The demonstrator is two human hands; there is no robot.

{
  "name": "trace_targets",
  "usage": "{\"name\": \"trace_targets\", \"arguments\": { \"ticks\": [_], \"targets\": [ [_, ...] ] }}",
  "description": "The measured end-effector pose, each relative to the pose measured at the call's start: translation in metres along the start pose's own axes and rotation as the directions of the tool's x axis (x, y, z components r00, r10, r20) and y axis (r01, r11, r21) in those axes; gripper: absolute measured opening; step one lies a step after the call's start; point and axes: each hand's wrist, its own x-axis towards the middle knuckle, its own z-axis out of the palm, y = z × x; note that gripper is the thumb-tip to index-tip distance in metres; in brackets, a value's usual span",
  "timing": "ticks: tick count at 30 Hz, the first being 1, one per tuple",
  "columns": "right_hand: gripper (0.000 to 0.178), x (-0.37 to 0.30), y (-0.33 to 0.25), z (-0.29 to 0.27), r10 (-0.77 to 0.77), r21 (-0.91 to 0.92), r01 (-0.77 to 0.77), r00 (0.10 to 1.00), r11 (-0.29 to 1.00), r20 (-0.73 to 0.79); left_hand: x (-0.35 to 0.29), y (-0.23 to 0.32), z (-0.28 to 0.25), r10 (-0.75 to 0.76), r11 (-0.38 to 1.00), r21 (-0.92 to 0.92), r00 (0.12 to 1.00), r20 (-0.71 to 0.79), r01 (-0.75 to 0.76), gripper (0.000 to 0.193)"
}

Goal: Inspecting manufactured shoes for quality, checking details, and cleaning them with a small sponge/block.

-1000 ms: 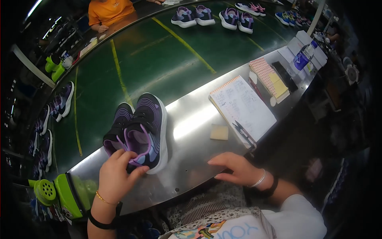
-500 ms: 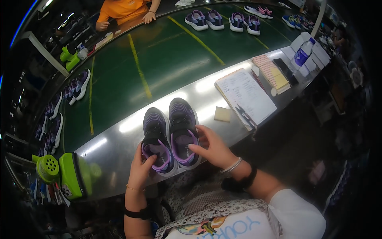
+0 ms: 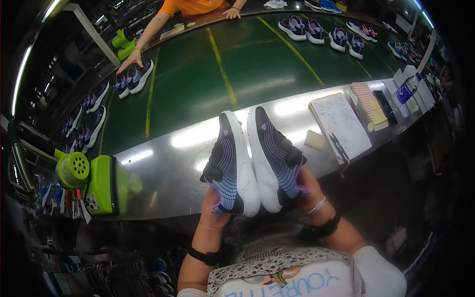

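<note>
I hold a pair of dark sneakers with blue-purple stripes and white soles, one in each hand, over the steel bench edge. The left sneaker [image 3: 225,168] is tilted outward, its heel in my left hand [image 3: 210,202]. My right hand [image 3: 310,190] is closed round the heel of the right sneaker [image 3: 278,158], which leans the other way. Their white soles face each other in the middle, toes pointing away from me. Most of my fingers are hidden behind the uppers.
Past the steel bench [image 3: 163,185] lies a green belt [image 3: 188,79] with several sneakers [image 3: 93,128]. A co-worker's hand [image 3: 130,63] touches a pair at far left. To the right are a notebook [image 3: 341,126], a yellow pad [image 3: 313,139] and a bottle [image 3: 408,89]; a green device [image 3: 101,185] stands left.
Both sneakers have turned from soles down to soles facing each other, and are lifted. My view has shifted left. The co-worker's arm now reaches to a pair on the belt.
</note>
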Motion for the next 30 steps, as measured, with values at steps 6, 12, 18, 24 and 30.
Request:
{"name": "trace_targets", "arguments": {
  "ticks": [6,12,18,24,30],
  "targets": [
    [0.031,-0.001,0.003,0.018,-0.018,-0.158,0.014,1.0,0.987,-0.025,-0.004,0.007,0.001,-0.018,0.998,-0.058,1.0,-0.024,0.016,0.041],
    [0.032,-0.004,0.005,0.03,-0.192,-0.426,0.204,0.979,0.881,0.071,-0.007,0.006,-0.001,-0.034,0.997,-0.066,0.995,-0.094,0.028,0.042],
    [0.03,-0.002,0.008,0.021,-0.206,-0.501,0.288,0.955,0.816,0.214,-0.007,0.006,-0.007,-0.066,0.994,-0.086,0.996,-0.057,0.061,0.043],
    [0.034,0.0,0.009,0.012,-0.178,-0.473,0.266,0.958,0.84,0.224,-0.01,0.009,0.003,-0.025,0.998,-0.055,1.0,-0.01,0.024,0.049],
    [0.043,-0.004,0.004,0.0,-0.215,-0.796,0.323,0.945,0.512,0.245,-0.015,0.022,-0.001,0.073,0.991,0.113,0.997,0.01,-0.073,0.052]
  ]
}}
